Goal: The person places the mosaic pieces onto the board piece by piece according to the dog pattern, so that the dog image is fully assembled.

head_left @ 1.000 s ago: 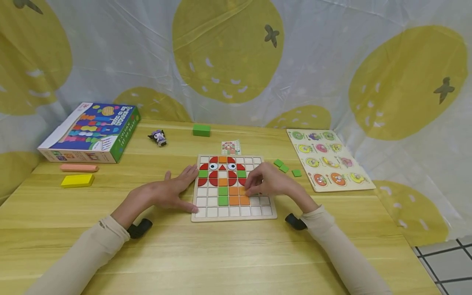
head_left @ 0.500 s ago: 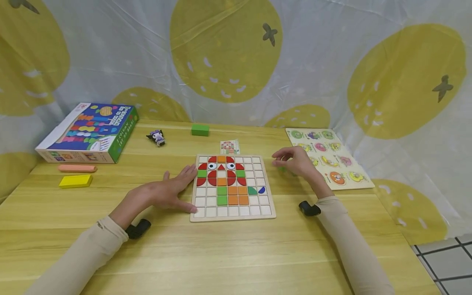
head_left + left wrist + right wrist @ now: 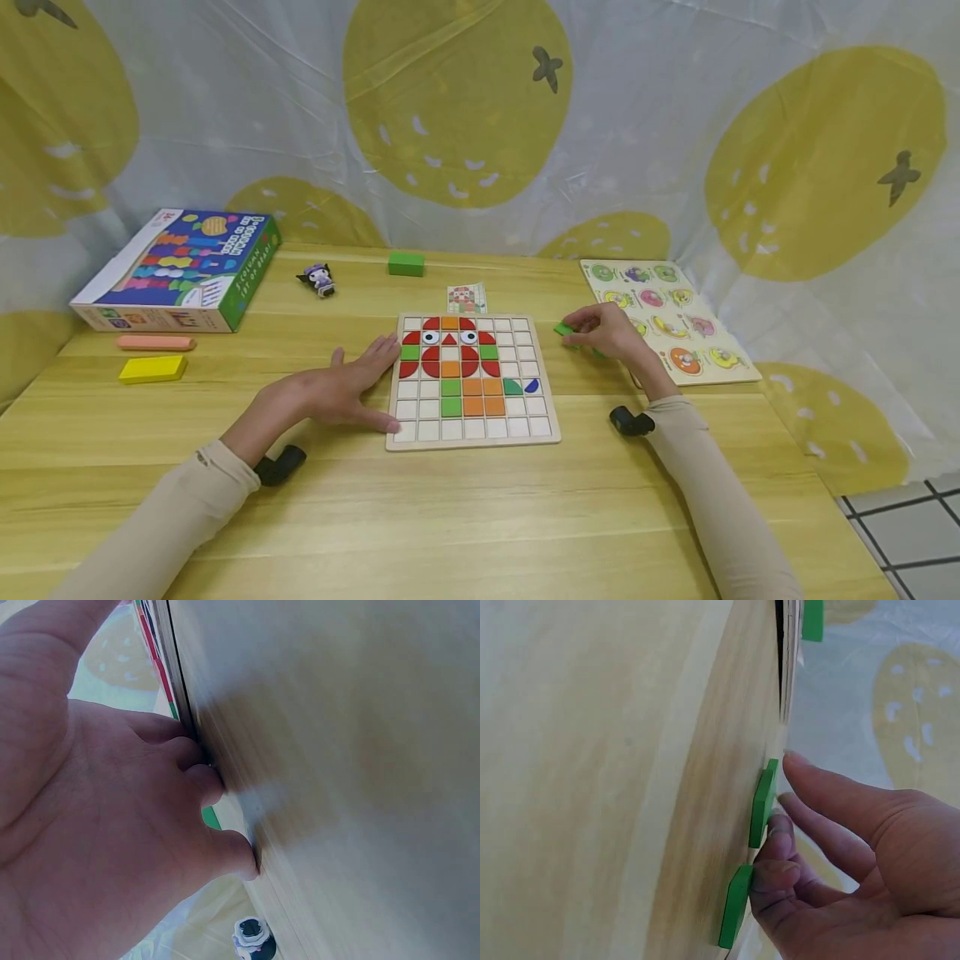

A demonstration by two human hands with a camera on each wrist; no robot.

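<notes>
My left hand lies spread along the left side of a wooden grid board, fingertips and thumb on its edge. Red, orange and green tiles fill part of the board, with two round eye pieces near the top. A teal piece and a blue half-round piece sit in its right-hand cells. Right of the board, my right hand bends its fingers around a green square tile, fingertips right at its edges; I cannot tell whether they pinch it. A second green tile lies against the curled fingers.
Behind the board lies a small pattern card. A fruit puzzle board is beyond my right hand. At the left are a bead-game box, a pink stick and a yellow block. A figurine and green block stand farther back.
My right hand has moved off the board, rightward to the green tiles, uncovering the teal and blue pieces. Lately its fingertips have come down to one tile. The left hand stays put.
</notes>
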